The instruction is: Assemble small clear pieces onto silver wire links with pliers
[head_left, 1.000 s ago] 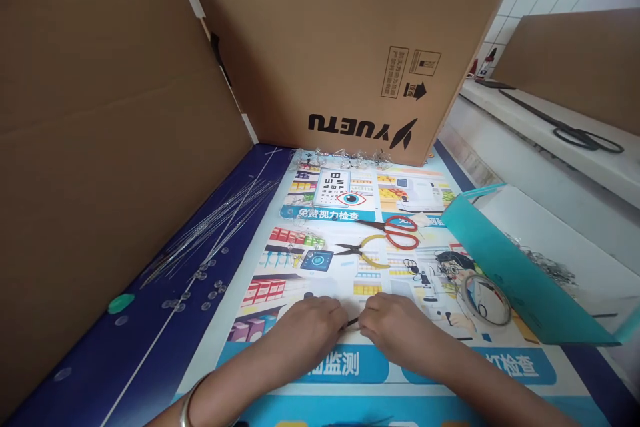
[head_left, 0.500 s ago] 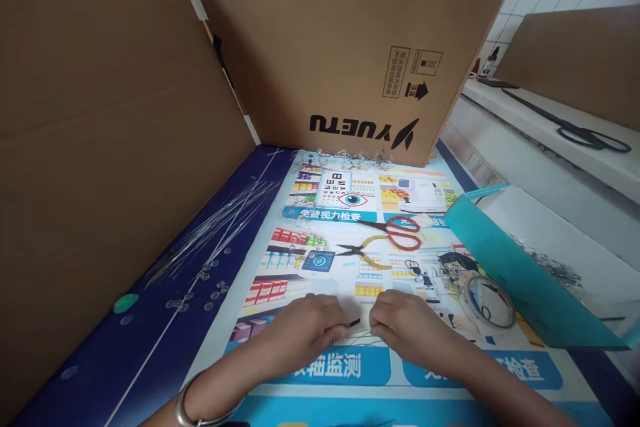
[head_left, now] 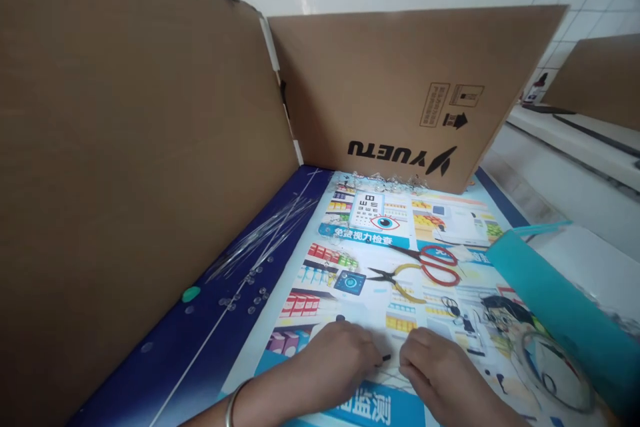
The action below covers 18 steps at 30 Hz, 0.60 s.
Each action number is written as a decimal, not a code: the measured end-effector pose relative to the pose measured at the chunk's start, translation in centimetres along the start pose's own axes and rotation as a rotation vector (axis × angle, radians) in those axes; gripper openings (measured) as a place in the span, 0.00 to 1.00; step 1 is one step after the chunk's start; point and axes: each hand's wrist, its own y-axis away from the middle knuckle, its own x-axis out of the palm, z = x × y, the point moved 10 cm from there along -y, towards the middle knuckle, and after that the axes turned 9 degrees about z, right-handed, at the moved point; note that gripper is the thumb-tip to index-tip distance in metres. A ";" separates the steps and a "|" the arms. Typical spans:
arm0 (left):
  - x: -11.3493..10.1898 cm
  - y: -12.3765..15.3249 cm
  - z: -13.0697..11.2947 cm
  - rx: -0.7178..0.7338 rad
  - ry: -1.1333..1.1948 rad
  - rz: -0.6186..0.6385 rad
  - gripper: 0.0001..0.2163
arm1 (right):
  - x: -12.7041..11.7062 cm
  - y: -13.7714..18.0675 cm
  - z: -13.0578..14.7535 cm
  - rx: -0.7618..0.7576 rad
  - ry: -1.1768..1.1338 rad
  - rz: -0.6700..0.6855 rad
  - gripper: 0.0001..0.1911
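Observation:
My left hand [head_left: 336,360] and my right hand [head_left: 434,363] rest close together on a printed poster mat [head_left: 400,240] at the near edge. The left hand's fingers are pinched on a small thin black piece [head_left: 385,357] that pokes out toward the right hand. My right hand's fingers are curled shut just right of that piece; what they hold is hidden. A bangle [head_left: 229,407] circles my left wrist. Beyond the hands lie yellow-handled pliers [head_left: 400,278] and red-handled scissors [head_left: 434,261].
Cardboard walls stand at the left [head_left: 125,180] and at the back [head_left: 400,93]. Thin clear rods [head_left: 260,240], small clear beads [head_left: 245,290] and a green disc [head_left: 191,293] lie on the blue surface at left. A teal tray [head_left: 560,300] and a tape ring [head_left: 555,373] sit right.
The camera has tilted up and swung left, so everything sits lower and further right. My hands have stayed close together on the mat, a small gap open between them since a second ago.

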 end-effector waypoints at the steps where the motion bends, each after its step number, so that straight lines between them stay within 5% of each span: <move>1: -0.3 0.0 0.1 -0.020 -0.019 -0.012 0.04 | 0.0 -0.1 -0.1 -0.005 0.015 -0.012 0.08; 11: 0.3 -0.4 0.0 -0.011 -0.292 -0.135 0.04 | 0.9 -1.1 -0.7 -0.093 0.356 -0.204 0.06; 18: -1.8 -1.1 -0.8 0.000 -0.403 -0.200 0.04 | -1.1 -1.3 0.6 -0.168 0.402 -0.427 0.11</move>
